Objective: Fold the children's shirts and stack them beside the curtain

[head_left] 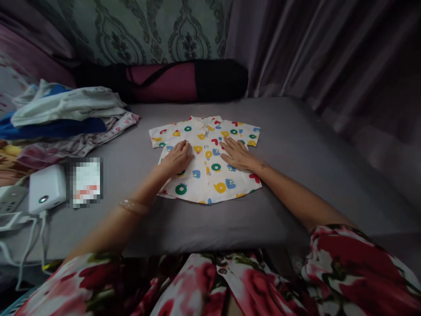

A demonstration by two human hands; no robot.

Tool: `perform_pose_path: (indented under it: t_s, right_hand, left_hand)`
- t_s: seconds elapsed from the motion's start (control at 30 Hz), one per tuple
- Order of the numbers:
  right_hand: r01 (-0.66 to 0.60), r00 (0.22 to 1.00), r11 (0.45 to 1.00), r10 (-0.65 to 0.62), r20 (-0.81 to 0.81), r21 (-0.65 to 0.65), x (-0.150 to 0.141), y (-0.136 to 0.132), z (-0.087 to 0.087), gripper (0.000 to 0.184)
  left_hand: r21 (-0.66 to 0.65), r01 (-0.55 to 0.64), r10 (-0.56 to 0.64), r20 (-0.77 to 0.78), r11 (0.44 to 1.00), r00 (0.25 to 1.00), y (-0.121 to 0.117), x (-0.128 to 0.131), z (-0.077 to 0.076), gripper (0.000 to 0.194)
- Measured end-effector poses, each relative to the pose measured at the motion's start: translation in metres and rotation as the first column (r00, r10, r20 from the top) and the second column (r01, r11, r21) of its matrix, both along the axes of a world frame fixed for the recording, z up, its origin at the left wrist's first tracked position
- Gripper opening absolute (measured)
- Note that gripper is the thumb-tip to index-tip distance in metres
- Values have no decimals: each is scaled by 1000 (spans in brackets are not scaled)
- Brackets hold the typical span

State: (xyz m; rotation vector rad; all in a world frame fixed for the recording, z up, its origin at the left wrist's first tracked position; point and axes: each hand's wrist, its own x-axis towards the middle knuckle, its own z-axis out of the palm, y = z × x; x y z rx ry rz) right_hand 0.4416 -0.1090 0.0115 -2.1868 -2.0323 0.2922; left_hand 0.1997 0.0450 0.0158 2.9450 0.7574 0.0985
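A small white short-sleeved shirt with colourful printed shapes lies spread flat, front side up, its collar pointing away from me. My left hand rests on the shirt's left half, fingers stretched forward and a little blurred. On the right half, my right hand lies flat with its fingers spread. Neither hand grips the cloth. Both sleeves stretch out to the sides, and the hem faces me.
The shirt lies on a grey sheet. At the left are heaped clothes, a white power bank with cables, a power strip and a blurred-out item. A black and maroon bag lies along the back wall.
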Motion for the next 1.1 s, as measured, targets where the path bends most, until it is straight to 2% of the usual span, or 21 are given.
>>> perform_pose_path:
  t_s: [0.1,0.23,0.37,0.47,0.53,0.63,0.7,0.73,0.8,0.87,0.97,1.1]
  right_hand:
    - [-28,1000,1000,28,-2,-7,-14,-29,2,66]
    - [-87,996,995,86,-11,-41,-32,-62,6,63]
    - [-163,986,986,161,-37,-46,-49,-100,14,62]
    - [-207,974,977,201,-100,-51,-60,-120,25,61]
    - [-187,975,982,181,-127,-35,-68,-115,31,54]
    - [-42,990,998,48,-132,55,-82,-83,33,49]
    - [86,992,994,-79,-101,72,-94,-57,28,53]
    - [134,988,990,-131,-87,39,-100,-47,24,56]
    - [163,985,987,-164,-59,-17,-111,-39,16,59]
    - [130,991,992,-130,-34,3,-120,-45,11,60]
    - [65,997,997,-64,-33,37,-131,-69,10,61]
    - [-38,996,999,39,-81,16,-141,-105,18,60]
  left_hand:
    - [-74,36,-37,-12,997,999,-30,-23,-5,57]
    - [-126,-34,27,-60,991,998,-59,-52,-8,62]
    - [-138,-53,44,-67,989,997,-72,-87,-5,64]
    - [-169,-26,15,-64,985,998,-73,-104,4,64]
    - [-181,9,-16,-40,983,999,-73,-100,12,62]
    - [-157,67,-58,61,985,996,-77,-67,19,54]
    - [-132,108,-96,93,985,991,-84,-39,17,52]
    - [-136,108,-98,74,985,992,-89,-27,14,53]
    - [-160,92,-90,19,983,996,-98,-16,7,55]
    - [-155,94,-99,-23,983,995,-103,-20,1,58]
    - [-118,91,-96,-39,989,995,-102,-45,-5,63]
    - [-73,-21,17,-47,997,999,-88,-83,-10,66]
